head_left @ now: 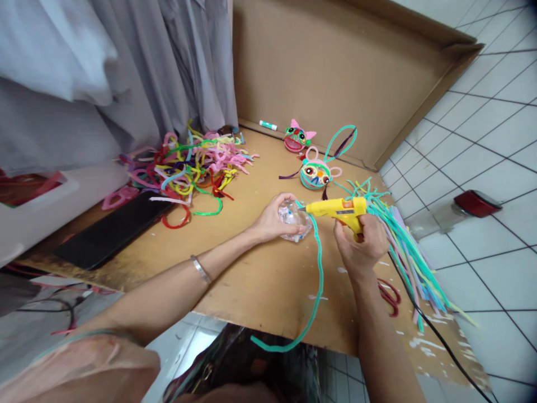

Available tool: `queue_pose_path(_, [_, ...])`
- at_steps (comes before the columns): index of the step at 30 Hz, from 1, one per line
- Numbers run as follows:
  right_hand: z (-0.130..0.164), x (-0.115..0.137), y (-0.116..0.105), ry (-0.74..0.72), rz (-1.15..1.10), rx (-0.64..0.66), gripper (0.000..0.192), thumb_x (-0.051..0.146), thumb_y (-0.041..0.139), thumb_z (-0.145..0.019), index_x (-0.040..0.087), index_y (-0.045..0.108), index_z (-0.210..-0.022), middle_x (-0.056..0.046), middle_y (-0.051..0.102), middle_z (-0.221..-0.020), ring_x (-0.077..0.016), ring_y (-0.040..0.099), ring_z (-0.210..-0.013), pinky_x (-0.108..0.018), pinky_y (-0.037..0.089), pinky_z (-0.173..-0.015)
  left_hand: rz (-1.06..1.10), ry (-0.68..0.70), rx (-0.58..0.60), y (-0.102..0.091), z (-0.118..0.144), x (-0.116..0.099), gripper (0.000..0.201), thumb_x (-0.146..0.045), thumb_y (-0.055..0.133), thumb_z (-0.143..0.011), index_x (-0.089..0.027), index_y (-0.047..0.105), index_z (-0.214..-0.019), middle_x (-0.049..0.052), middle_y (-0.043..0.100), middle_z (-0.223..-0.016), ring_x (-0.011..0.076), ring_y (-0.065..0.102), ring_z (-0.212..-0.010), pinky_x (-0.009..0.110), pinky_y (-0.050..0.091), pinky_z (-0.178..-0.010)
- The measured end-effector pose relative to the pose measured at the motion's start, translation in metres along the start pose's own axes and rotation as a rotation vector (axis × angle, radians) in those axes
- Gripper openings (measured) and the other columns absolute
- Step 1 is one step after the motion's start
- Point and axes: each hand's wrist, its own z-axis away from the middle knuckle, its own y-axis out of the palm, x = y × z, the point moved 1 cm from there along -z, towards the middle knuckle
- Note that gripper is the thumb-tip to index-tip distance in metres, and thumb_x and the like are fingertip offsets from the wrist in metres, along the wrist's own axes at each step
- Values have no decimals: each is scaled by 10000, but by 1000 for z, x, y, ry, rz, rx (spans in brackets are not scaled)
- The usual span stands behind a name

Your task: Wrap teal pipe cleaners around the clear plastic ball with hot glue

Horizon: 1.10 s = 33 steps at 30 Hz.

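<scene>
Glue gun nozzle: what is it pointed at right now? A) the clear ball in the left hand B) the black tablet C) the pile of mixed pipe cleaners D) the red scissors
A: the yellow glue gun in the right hand has its tip at the clear ball that the left hand cups, beside a teal pipe cleaner.

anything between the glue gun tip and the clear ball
Nothing visible does. The glue gun in the right hand has its tip right at the clear ball, which the left hand cups from the other side. A teal pipe cleaner runs down from that spot, beside the tip rather than across it.
</scene>
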Motion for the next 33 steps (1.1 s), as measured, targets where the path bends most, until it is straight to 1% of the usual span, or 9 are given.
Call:
queue_pose_path(5, [0,1,0,-16,1,-14,228,195,693,-762,231,498,-874,22,578,-696,-143,549,-616,-278,383,-586,-17,24,-3,0,0,2,719,-319,852,-503,-169,515,-1120,56,601,-1079,234,592,-1026,403,483,-966])
queue_pose_path(8, [1,0,0,-21,28,3,226,214,695,-759,234,493,-859,28,562,-673,-137,521,-588,-276,377,-576,-28,43,-8,1,0,3,711,-316,855,-512,-173,518,-1121,58,604,-1078,239,591,-1041,408,483,-968])
queue_pose_path(13, [2,-1,0,17,51,45,196,263,678,-767,238,488,-810,38,508,-616,-133,474,-550,-283,363,-563,-39,48,-25,1,0,3,698,-303,862,-512,-181,527,-1112,53,612,-1078,242,594,-1065,400,476,-976])
queue_pose_path(17, [-1,0,-1,-12,20,24,191,230,676,-763,235,497,-829,42,510,-618,-133,489,-556,-280,372,-571,-45,55,-30,0,0,3,696,-300,858,-517,-176,530,-1118,56,610,-1087,244,597,-1077,396,480,-974])
queue_pose_path(22, [-4,0,-4,-60,-1,-9,226,162,688,-736,231,490,-820,45,521,-623,-127,496,-556,-277,349,-563,-34,55,-25,0,0,1,696,-305,855,-517,-176,522,-1114,60,613,-1085,248,596,-1070,410,483,-974])
queue_pose_path(30, [-6,2,-5,-59,6,-38,239,155,696,-726,235,488,-813,48,531,-623,-123,490,-546,-275,332,-548,-56,44,-26,-1,0,3,717,-308,859,-508,-170,525,-1127,67,617,-1085,250,591,-1063,419,487,-975])
queue_pose_path(33, [-5,2,-5,-42,19,-12,211,177,681,-738,240,485,-785,50,512,-599,-126,469,-530,-281,333,-554,-62,49,-32,0,0,3,709,-281,866,-509,-177,539,-1130,62,624,-1082,241,609,-1042,417,504,-962])
